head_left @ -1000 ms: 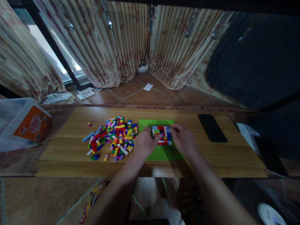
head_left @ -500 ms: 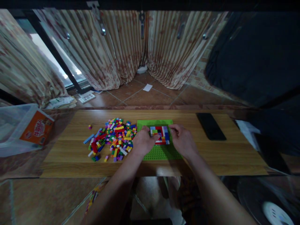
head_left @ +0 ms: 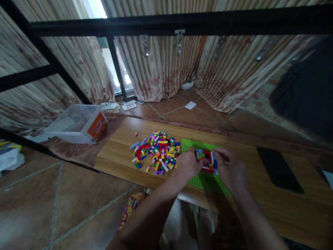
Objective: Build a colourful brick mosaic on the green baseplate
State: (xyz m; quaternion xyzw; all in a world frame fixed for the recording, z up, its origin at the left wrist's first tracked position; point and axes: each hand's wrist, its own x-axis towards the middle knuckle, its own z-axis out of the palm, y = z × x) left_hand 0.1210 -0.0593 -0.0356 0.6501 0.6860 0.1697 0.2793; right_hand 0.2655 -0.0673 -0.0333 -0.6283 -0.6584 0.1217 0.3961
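Observation:
On a green studded baseplate (head_left: 191,143) sits a low, blocky build of toy building bricks (head_left: 211,160) in red, white, blue and other colours. My left hand (head_left: 188,165) grips the build's left side, its thumb lying over the near left part. At the right edge, my right hand (head_left: 232,171) has its fingers curled in against the bricks. Both hands cover parts of the build, and the right fingertips are partly hidden. Left of the baseplate spreads a pile of loose toy bricks (head_left: 158,150), close to my left hand.
The wooden table (head_left: 117,147) carries everything. A black phone-like slab (head_left: 279,169) lies to the right. A clear plastic bin (head_left: 75,126) with an orange label stands beyond the left end. A dark metal bar (head_left: 166,26) crosses above, before striped curtains (head_left: 161,69).
The view has swung left and tilted, so the table and hands appear farther right. Both hands keep to the sides of the brick build, with little visible movement against it.

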